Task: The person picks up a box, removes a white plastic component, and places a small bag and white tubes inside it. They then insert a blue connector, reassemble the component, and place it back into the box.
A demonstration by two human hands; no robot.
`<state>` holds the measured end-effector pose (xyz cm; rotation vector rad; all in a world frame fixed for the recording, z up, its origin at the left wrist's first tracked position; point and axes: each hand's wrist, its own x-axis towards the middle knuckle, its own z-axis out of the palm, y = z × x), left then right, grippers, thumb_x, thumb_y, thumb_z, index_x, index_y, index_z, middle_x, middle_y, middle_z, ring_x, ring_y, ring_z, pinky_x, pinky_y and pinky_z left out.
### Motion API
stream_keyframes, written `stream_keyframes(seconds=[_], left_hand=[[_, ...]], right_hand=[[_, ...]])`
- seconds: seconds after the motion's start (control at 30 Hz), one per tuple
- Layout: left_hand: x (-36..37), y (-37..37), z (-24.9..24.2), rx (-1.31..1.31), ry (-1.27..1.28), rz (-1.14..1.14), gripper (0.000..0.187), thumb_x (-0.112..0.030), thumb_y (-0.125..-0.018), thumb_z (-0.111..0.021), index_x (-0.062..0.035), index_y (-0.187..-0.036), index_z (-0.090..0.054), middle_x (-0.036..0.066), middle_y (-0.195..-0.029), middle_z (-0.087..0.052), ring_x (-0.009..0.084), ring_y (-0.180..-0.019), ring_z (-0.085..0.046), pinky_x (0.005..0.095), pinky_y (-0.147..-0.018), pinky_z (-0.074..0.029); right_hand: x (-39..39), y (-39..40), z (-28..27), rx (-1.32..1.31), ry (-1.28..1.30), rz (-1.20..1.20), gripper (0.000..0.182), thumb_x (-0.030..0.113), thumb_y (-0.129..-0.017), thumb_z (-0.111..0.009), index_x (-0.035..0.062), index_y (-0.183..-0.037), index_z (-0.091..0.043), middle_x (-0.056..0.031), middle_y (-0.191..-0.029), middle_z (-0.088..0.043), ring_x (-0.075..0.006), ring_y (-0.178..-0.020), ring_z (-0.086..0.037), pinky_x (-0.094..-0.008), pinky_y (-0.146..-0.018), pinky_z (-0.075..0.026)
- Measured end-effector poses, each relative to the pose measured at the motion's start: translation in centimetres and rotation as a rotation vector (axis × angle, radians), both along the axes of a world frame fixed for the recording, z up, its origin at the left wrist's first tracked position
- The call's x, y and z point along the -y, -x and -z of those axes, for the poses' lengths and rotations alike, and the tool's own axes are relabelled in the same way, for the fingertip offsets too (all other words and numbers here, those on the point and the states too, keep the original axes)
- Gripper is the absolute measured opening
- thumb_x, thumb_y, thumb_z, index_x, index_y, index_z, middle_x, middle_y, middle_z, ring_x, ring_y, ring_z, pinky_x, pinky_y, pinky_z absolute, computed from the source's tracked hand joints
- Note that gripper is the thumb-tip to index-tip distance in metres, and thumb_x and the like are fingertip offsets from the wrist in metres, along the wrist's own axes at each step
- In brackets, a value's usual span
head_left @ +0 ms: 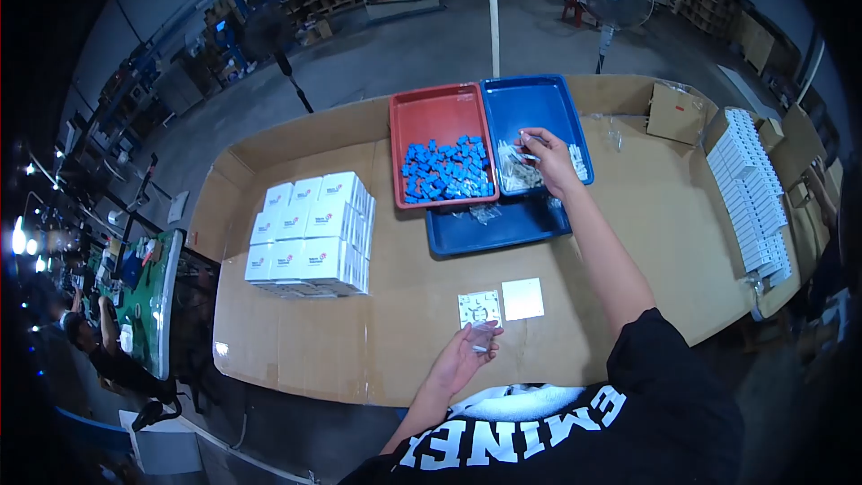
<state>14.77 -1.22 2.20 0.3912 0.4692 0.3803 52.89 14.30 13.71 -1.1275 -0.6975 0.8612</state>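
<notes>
My left hand [456,365] is near the front edge of the cardboard-covered table, palm up, with its fingers closed on a small see-through plastic bag [482,336]. Just beyond it lie a printed square sheet [479,308] and a plain white square card [523,299]. My right hand [551,160] reaches over the upper blue tray [532,108]. Its thumb and fingertips pinch a small whitish piece whose kind I cannot make out. Under that hand, the tray holds whitish parts in plastic [516,172], partly hidden. Beside it, the red tray [440,112] contains many blue plastic pieces [444,169].
Another blue tray [498,238] sits partly beneath these two. White printed boxes [310,233] are stacked on the left. Rows of white pieces [747,198] line the right end, near a cardboard flap [677,114]. A person [99,341] is at a green table [148,305].
</notes>
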Motion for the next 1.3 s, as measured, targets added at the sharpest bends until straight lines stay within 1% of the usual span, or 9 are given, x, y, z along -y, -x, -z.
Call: stream_keyframes(seconds=[0.2, 0.37, 0.53, 0.83, 0.9, 1.03, 1.1, 1.23, 1.3], left_hand=[[-0.1, -0.5, 0.7, -0.061, 0.017, -0.134, 0.052, -0.040, -0.112, -0.041, -0.0004, -0.143, -0.053, 0.015, -0.130, -0.063, 0.0201, -0.101, -0.060, 0.0354, -0.094, -0.050], [-0.6, -0.7, 0.9, -0.047, 0.117, -0.155, 0.050, -0.041, -0.112, -0.042, -0.0014, -0.139, -0.056, 0.015, -0.128, -0.064, 0.0196, -0.099, -0.060, 0.0355, -0.094, -0.049], [-0.6, -1.5, 1.4, -0.077, 0.107, -0.104, 0.049, -0.043, -0.112, -0.041, -0.0045, -0.137, -0.060, 0.014, -0.127, -0.067, 0.0196, -0.102, -0.061, 0.0358, -0.095, -0.048], [-0.4, -2.6, 0.1, -0.074, 0.029, 0.028, 0.049, -0.044, -0.114, -0.036, -0.0087, -0.141, -0.055, 0.010, -0.129, -0.068, 0.0176, -0.101, -0.064, 0.0360, -0.094, -0.051], [-0.2, -2.4, 0.3, -0.074, 0.021, 0.032, 0.047, -0.043, -0.114, -0.036, -0.0087, -0.140, -0.056, 0.010, -0.129, -0.068, 0.0177, -0.101, -0.064, 0.0359, -0.093, -0.051], [-0.2, -2.1, 1.0, -0.052, -0.005, 0.056, 0.044, -0.041, -0.114, -0.038, -0.0087, -0.135, -0.058, 0.010, -0.128, -0.068, 0.0182, -0.101, -0.065, 0.0358, -0.092, -0.052], [-0.1, -2.0, 1.6, -0.061, -0.016, 0.050, 0.043, -0.041, -0.114, -0.038, -0.0087, -0.133, -0.059, 0.010, -0.127, -0.068, 0.0185, -0.102, -0.066, 0.0358, -0.091, -0.053], [-0.2, -1.9, 1.3, -0.043, -0.009, 0.036, 0.041, -0.038, -0.114, -0.037, -0.0084, -0.133, -0.058, 0.009, -0.122, -0.069, 0.0193, -0.102, -0.067, 0.0360, -0.090, -0.054], [-0.4, -2.0, 0.5, -0.021, 0.002, 0.032, 0.040, -0.037, -0.115, -0.037, -0.0082, -0.134, -0.057, 0.008, -0.121, -0.069, 0.0192, -0.102, -0.067, 0.0357, -0.091, -0.054]], right_hand=[[8.8, 4.3, 5.9, 0.267, 0.292, -0.172, 0.022, 0.015, -0.098, -0.072, 0.0056, -0.118, -0.073, 0.0000, -0.098, -0.071, -0.0074, -0.081, -0.063, -0.0209, -0.072, -0.049], [16.6, 11.8, 10.4, 0.042, 0.278, -0.177, 0.013, -0.003, -0.088, -0.078, -0.0021, -0.099, -0.072, -0.0024, -0.085, -0.071, -0.0044, -0.080, -0.062, -0.0198, -0.071, -0.049], [19.5, 14.0, 9.3, 0.104, 0.382, -0.272, 0.014, 0.001, -0.089, -0.078, -0.0032, -0.102, -0.075, -0.0015, -0.084, -0.073, -0.0037, -0.077, -0.062, -0.0192, -0.071, -0.049], [18.7, 13.5, 6.5, 0.368, 0.432, -0.460, 0.013, 0.009, -0.090, -0.079, 0.0027, -0.101, -0.079, 0.0053, -0.069, -0.057, -0.0038, -0.064, -0.041, -0.0232, -0.058, -0.033], [18.3, 13.4, 5.7, 0.454, 0.463, -0.639, 0.009, 0.006, -0.088, -0.078, 0.0013, -0.097, -0.078, -0.0015, -0.085, -0.070, -0.0079, -0.077, -0.058, -0.0242, -0.071, -0.047], [17.5, 13.7, 7.1, 0.452, 0.130, -0.694, 0.013, 0.007, -0.088, -0.078, 0.0028, -0.100, -0.079, -0.0049, -0.095, -0.071, -0.0121, -0.081, -0.063, -0.0280, -0.072, -0.050], [17.3, 13.5, 6.6, 0.507, 0.210, -0.842, 0.013, 0.004, -0.088, -0.075, -0.0010, -0.100, -0.078, -0.0097, -0.123, -0.071, -0.0211, -0.111, -0.068, -0.0331, -0.096, -0.054], [16.9, 13.4, 6.5, 0.514, 0.261, -0.976, 0.014, 0.005, -0.094, -0.070, -0.0015, -0.105, -0.077, -0.0115, -0.133, -0.069, -0.0212, -0.115, -0.067, -0.0352, -0.099, -0.054], [17.0, 13.6, 5.7, 0.297, 0.374, -0.947, 0.019, 0.009, -0.102, -0.063, -0.0030, -0.108, -0.077, -0.0123, -0.136, -0.068, -0.0203, -0.116, -0.066, -0.0358, -0.098, -0.053]])
